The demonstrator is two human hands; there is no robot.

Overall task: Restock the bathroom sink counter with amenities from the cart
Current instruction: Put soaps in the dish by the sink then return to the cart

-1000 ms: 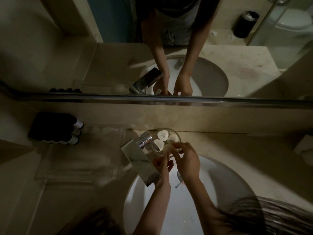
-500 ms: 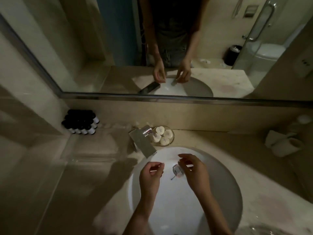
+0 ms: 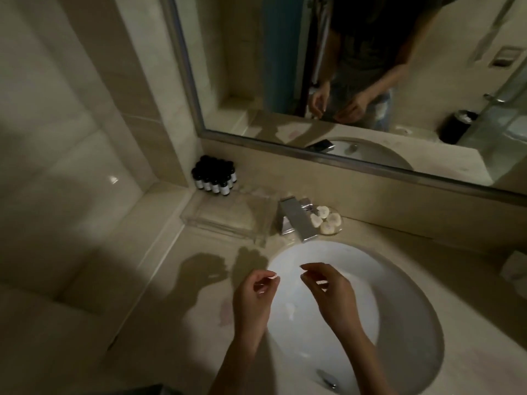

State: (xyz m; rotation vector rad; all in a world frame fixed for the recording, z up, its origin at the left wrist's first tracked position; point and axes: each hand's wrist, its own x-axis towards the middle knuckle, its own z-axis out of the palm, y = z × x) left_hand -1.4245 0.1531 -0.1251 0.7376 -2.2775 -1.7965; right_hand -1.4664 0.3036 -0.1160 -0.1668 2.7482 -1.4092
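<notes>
My left hand (image 3: 253, 295) and my right hand (image 3: 328, 289) hover over the white sink basin (image 3: 405, 323), a hand's width apart, fingers loosely curled and holding nothing I can see. Behind the chrome faucet (image 3: 296, 220) a small glass dish (image 3: 338, 230) holds several round white wrapped soaps (image 3: 328, 220). At the back left of the beige counter (image 3: 182, 309) stands a cluster of several small dark bottles (image 3: 214, 178) with white labels. A clear acrylic tray (image 3: 225, 220) lies in front of them.
A wide mirror (image 3: 285, 81) runs along the back wall and reflects the person, a black bin and a glass shower door. A tiled wall closes the left side. White folded items (image 3: 516, 269) sit at the counter's right edge.
My hands have pulled back from the soap dish toward me, out over the basin. The view has swung left and tilted.
</notes>
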